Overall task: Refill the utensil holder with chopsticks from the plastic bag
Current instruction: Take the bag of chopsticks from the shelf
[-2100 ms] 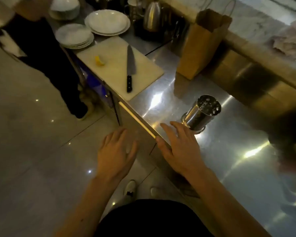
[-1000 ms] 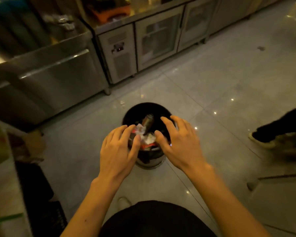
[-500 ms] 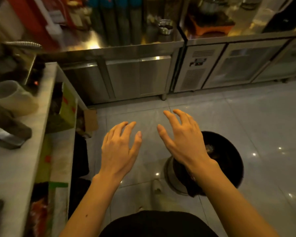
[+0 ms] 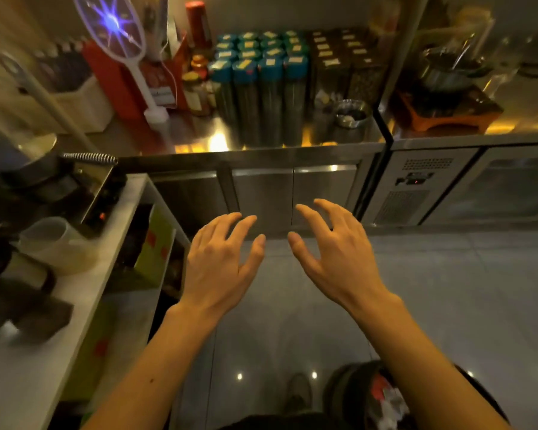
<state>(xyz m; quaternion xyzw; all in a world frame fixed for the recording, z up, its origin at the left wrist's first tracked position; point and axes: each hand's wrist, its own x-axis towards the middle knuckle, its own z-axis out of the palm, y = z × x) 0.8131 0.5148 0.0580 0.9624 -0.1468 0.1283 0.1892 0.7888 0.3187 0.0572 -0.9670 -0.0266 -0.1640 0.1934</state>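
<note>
So, left grip point(image 4: 221, 265) and right grip point(image 4: 336, 259) hover spread and empty, probably ready for the chopstick bag, nowhere near them.

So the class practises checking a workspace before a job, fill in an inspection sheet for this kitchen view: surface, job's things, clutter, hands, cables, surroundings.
Surface: steel counter, shiny, loaded along the back.
Job's things: nothing seen.
Clutter: teal-lidded canisters, fly swatter, metal bowl; plastic cup on the left shelf.
Hands: left hand and right hand open, holding nothing, above the floor.
Cables: faint thin cord beside the swatter.
Surroundings: tiled floor, waste bin near the feet, glass-door cabinet.
</note>
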